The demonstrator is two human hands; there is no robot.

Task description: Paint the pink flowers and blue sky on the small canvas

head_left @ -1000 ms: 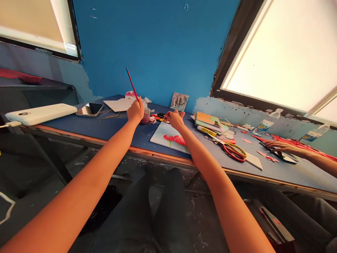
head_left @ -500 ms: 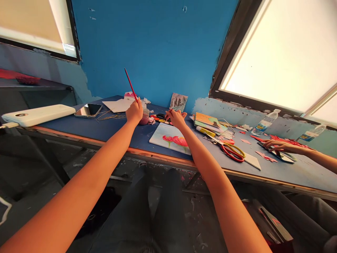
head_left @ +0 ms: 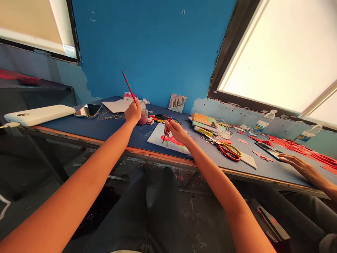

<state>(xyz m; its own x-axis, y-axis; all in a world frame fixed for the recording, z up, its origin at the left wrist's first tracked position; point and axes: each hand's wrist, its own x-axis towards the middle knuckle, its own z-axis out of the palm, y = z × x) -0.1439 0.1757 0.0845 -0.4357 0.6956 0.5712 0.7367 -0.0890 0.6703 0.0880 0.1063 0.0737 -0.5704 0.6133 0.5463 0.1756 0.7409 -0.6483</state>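
My left hand (head_left: 133,111) is closed around a red-handled paintbrush (head_left: 128,84), whose handle slants up and to the left. Right beside that hand stands a jar of reddish water (head_left: 143,117), partly hidden by it. A second paintbrush (head_left: 165,135) is pinched in my right hand (head_left: 176,130), tip down at the painting. The small white canvas (head_left: 154,136) bears red flowers with green stems on a pale blue ground; my right hand covers part of it. Behind the canvas lies a paint palette (head_left: 161,117) with several colours.
Left are a phone (head_left: 88,110) and a white power bank (head_left: 39,115). Scissors (head_left: 229,151), a yellow tube (head_left: 203,131) and stacked painted boards (head_left: 206,121) lie right. Another person's hand (head_left: 302,167) rests by a second phone (head_left: 267,150). A small picture (head_left: 177,102) leans on the wall.
My right hand has come back from the palette to the canvas, its brush tip now at the flowers. My left hand stays nearly still. The other person's hand has moved toward the table's front edge.
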